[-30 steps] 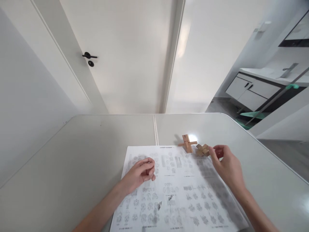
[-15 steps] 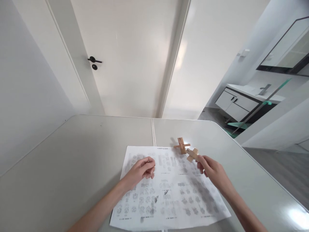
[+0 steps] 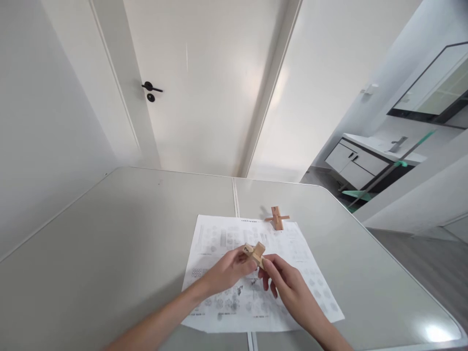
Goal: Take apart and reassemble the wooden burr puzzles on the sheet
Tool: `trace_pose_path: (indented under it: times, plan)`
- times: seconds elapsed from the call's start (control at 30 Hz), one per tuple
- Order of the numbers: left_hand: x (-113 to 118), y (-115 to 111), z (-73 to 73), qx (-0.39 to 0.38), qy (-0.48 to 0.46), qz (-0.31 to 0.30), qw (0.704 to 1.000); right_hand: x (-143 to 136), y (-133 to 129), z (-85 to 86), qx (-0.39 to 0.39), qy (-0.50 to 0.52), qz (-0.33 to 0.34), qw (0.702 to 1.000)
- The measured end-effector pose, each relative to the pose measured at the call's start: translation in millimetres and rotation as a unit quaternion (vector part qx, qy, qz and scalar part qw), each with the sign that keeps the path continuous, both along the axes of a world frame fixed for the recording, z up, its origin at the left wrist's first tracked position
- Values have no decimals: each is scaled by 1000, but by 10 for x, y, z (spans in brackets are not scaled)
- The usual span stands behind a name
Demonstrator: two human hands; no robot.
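Between my two hands, above the middle of the paper, is a light wooden puzzle piece (image 3: pixel 257 250), cross-shaped and marked with a "3". My left hand (image 3: pixel 236 265) pinches its left side with thumb and fingers. At its lower right end, my right hand (image 3: pixel 280 278) grips it between thumb and index finger. Part of the piece is covered by my fingers. A second, darker wooden cross-shaped puzzle piece (image 3: pixel 277 219) stands at the paper's upper edge, apart from both hands. Beneath my hands lies a white printed sheet (image 3: pixel 292 312) with rows of small diagrams.
The grey table (image 3: pixel 109 253) has a seam down its middle and a rounded far right corner. Behind it stands a white door (image 3: pixel 204 97) with a black handle (image 3: pixel 151 87). To the right are a washbasin cabinet (image 3: pixel 360 161) and a mirror (image 3: pixel 431 87).
My right hand has brought the light wooden piece left and toward me. My left hand has moved right and taken hold of it too. The darker piece stays at the paper's edge.
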State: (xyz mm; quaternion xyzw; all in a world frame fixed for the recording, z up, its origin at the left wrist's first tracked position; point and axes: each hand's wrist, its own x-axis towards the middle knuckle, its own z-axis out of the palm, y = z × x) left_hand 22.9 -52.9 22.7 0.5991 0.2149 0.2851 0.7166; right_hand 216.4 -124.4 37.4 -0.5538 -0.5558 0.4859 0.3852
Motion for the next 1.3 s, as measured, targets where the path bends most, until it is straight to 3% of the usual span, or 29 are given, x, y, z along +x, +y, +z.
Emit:
trace_pose_path:
  times: [0.17,0.27,0.43,0.63,0.8,0.9,1.13,1.3]
  plan:
    - [6,-10,-16,12,-16,-18,1000,96,15,55,-103,123,107,981]
    - [-15,-26,-28,27,12,-40,999,162,2,35,-123,138,134,974]
    - [-35,-41,-62,57,106,1,993,130,-62,-90,-110,105,82,985]
    - [-3,-51,-99,87,110,7,990,30,-139,-316,-14,23,-17,999]
    - [0,-42,-81,94,120,6,988,-3,-168,-451,28,-25,-57,998]
    - [-8,-21,-59,91,122,13,988,-33,-133,-475,39,-27,-62,997]
    - [-27,33,-106,59,118,31,991,-92,80,-395,13,94,-73,993]
    - [-13,77,-119,29,84,23,996,-26,214,-264,-14,63,23,998]
